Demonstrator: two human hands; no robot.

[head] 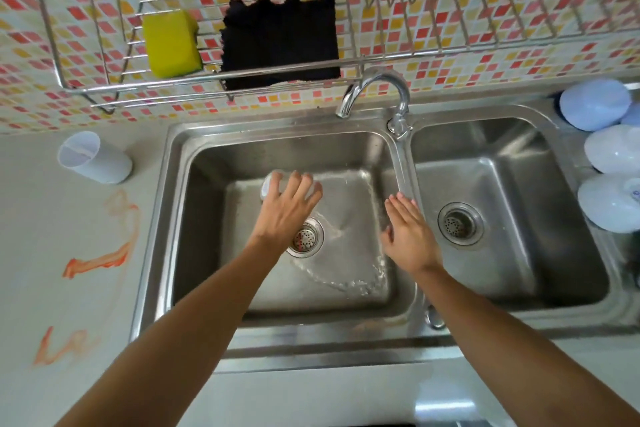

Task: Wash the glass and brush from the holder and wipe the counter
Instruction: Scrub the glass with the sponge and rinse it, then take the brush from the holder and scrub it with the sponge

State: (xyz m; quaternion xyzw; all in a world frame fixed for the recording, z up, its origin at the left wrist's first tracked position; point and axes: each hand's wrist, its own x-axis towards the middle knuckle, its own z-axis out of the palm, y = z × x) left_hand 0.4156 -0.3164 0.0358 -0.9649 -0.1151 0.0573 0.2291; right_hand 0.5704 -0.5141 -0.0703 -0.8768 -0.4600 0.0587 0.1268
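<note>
- My left hand (289,205) grips the clear glass (268,184) over the left sink basin (194,218), water pooling round the drain (304,238).
- My right hand (408,232) hangs open, empty.
- A white holder (95,158) stands on the counter (69,218) above orange smears (100,260).

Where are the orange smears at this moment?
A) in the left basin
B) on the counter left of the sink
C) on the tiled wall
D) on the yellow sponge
B: the orange smears lie on the grey counter left of the sink, below the white holder.
</note>
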